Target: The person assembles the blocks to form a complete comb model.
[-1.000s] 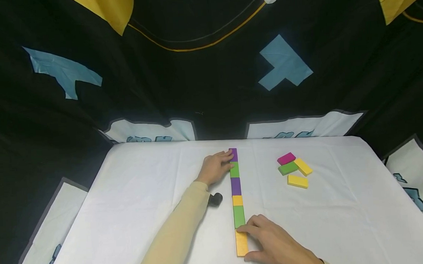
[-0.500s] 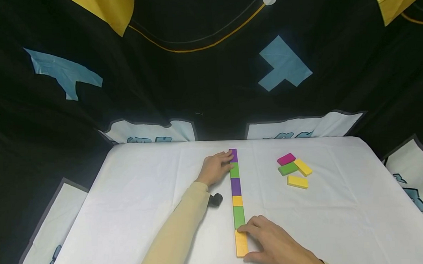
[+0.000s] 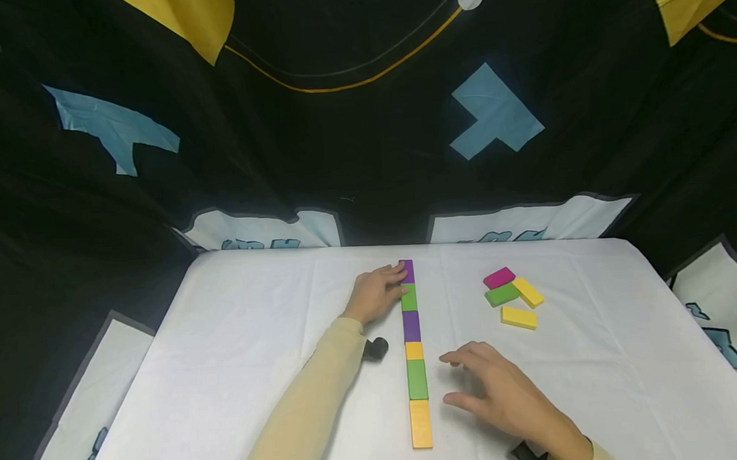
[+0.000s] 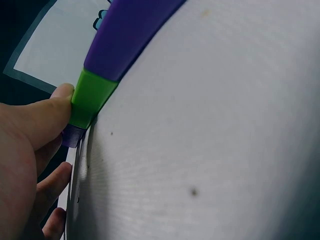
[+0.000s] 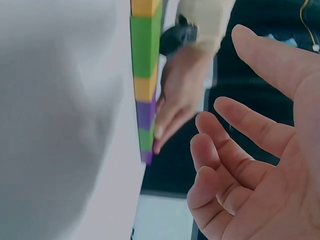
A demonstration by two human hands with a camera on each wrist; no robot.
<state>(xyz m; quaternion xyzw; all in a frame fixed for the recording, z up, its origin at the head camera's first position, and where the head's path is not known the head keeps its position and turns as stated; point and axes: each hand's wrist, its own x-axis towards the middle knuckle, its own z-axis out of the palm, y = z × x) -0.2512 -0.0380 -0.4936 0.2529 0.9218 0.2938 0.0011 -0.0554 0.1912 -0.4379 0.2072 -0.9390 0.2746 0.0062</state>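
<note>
in the head view, a row of coloured blocks (image 3: 417,380) runs from the middle to the bottom of the frame. the left hand (image 3: 373,295), fingers spread, touches the purple block (image 3: 410,275) and green block (image 3: 411,301) at the row's upper end. the right hand (image 3: 502,392), lower right, is wide, apart from the row. four loose blocks (image 3: 518,318) lie right of centre on the white table (image 3: 243,325).

far purple block (image 3: 410,270): partly hidden | right sleeve (image 3: 597,456): cut off
</note>
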